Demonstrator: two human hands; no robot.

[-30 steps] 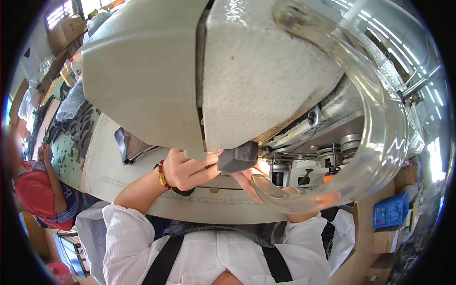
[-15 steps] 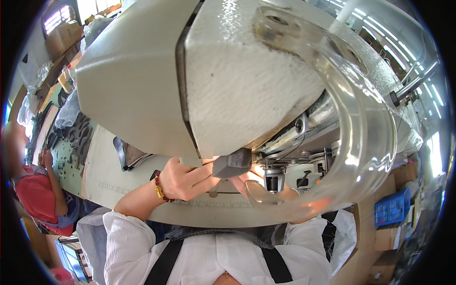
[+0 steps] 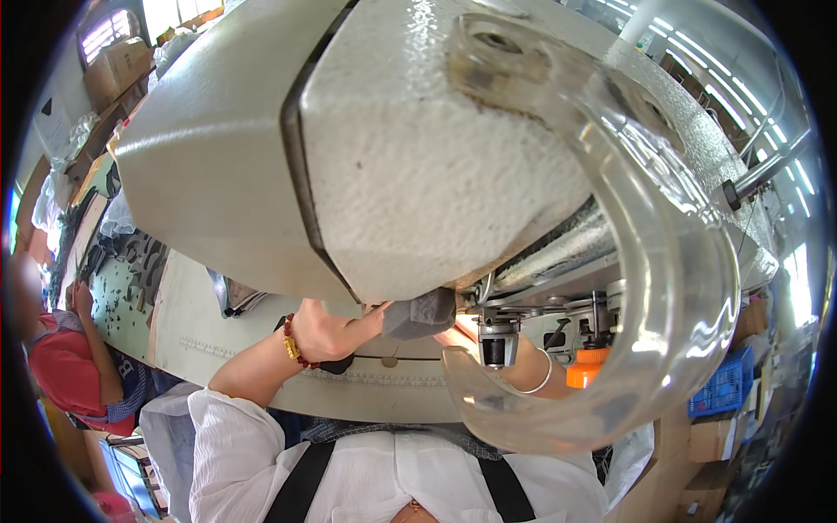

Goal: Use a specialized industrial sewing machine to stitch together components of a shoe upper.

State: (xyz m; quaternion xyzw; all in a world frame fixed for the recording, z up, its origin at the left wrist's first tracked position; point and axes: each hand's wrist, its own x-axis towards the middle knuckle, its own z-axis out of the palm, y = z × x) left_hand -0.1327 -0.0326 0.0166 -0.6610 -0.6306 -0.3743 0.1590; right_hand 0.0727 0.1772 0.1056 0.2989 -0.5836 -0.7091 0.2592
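The large cream head of a sewing machine (image 3: 436,174) fills the upper middle, and a clear curved guard (image 3: 667,261) sweeps round its right side. A soft-looking grey block (image 3: 420,315) sits just below the machine head. My left hand (image 3: 324,333), wearing a beaded bracelet, reaches in from the left with fingers curled. Its fingertips go behind the block, so what they hold is hidden. A flat black object (image 3: 336,364) shows under that wrist. My right hand (image 3: 455,336) lies mostly hidden behind the block and a metal machine part (image 3: 498,342); its fingers cannot be made out.
An orange-capped item (image 3: 587,367) stands behind the guard. Folded dark material (image 3: 235,293) lies on the pale worktable (image 3: 209,324), which has a printed scale. At far left, a person in red (image 3: 77,370) works by a green table (image 3: 113,292). A blue crate (image 3: 722,383) sits at right.
The machine head and guard look larger and shifted in the view. My left hand has drawn slightly left. More of my right wrist, with a bangle, and the orange item now show.
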